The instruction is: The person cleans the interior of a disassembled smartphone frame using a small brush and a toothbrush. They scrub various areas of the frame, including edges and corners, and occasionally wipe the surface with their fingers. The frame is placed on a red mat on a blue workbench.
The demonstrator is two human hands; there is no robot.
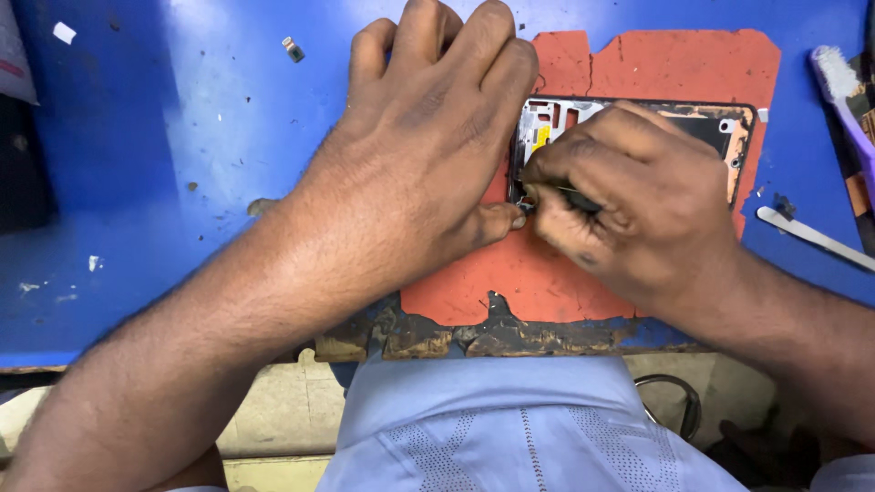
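head view, looking down at a blue work surface with a worn red mat set into it. an opened phone frame, its inner parts exposed, lies flat on the upper part of the red mat, largely covered by both hands. the left hand rests palm down across the frame's left end, fingers curled loosely over the far edge, thumb tip pressed beside the frame's lower left corner; it steadies the frame rather than enclosing it. the right hand is closed into a pinch, thumb and fingers gripping a thin dark tool whose tip meets the frame's lower left corner, just beside the left thumb. the exact kind of tool cannot be told. to the right, on the blue surface, lie a flat white pry strip and, at the frame edge, a brush with a purple handle. a small metal part sits well apart at upper left. the near edge of the surface is chipped, and a light blue shirt shows below it.
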